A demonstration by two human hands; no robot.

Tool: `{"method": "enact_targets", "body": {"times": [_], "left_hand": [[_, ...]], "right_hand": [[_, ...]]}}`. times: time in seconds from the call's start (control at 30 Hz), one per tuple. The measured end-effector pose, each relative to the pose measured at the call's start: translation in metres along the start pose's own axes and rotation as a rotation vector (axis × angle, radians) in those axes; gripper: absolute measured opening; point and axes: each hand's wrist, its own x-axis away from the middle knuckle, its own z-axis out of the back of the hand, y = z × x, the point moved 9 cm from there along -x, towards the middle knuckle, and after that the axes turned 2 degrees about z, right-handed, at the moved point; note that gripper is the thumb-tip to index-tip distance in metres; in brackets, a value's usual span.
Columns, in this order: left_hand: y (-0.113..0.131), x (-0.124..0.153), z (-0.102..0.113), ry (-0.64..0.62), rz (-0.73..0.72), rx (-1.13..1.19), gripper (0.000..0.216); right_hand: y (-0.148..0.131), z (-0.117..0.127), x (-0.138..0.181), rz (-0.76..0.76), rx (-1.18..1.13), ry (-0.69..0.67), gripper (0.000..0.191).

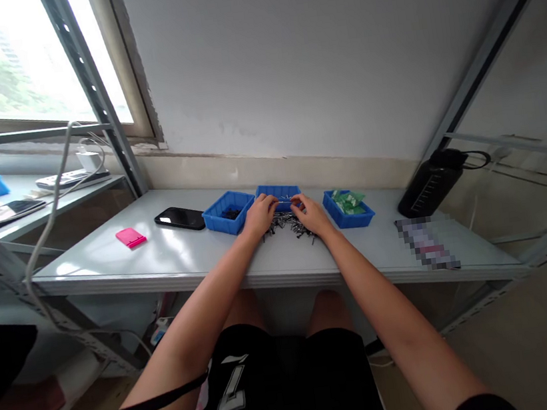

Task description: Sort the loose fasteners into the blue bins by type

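Note:
My left hand (261,213) and my right hand (309,213) are close together over the table, fingers pinched. Between their fingertips stretches a thin, light, rod-like piece (284,201), too small to make out fully. Just below lies a loose pile of small dark and silvery metal parts (283,222) that look like screws. Behind the hands stands a blue bin (264,189) with a few thin pieces in it. Left of my left hand, another blue bin (215,222) holds small black parts (231,214). To the right, a third blue bin (356,220) contains green packets (348,202).
The grey table (184,257) runs along a white wall. On its left lie a black phone (180,218) and a pink object (131,237). At the right are a black bottle (429,184) and a blurred flat item (427,245). Metal shelf posts (94,87) frame the table.

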Motion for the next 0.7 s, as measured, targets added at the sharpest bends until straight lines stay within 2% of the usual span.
{"method": "enact_targets", "body": {"times": [0.47,0.7], "left_hand": [[-0.001,-0.001,-0.002,-0.015,0.005,-0.017,0.026],[-0.002,0.0,-0.005,-0.043,0.035,-0.036,0.028]], "right_hand": [[-0.008,-0.006,0.001,0.073,0.028,-0.066,0.025],[0.004,0.0,-0.001,0.014,0.085,0.0,0.027]]}}
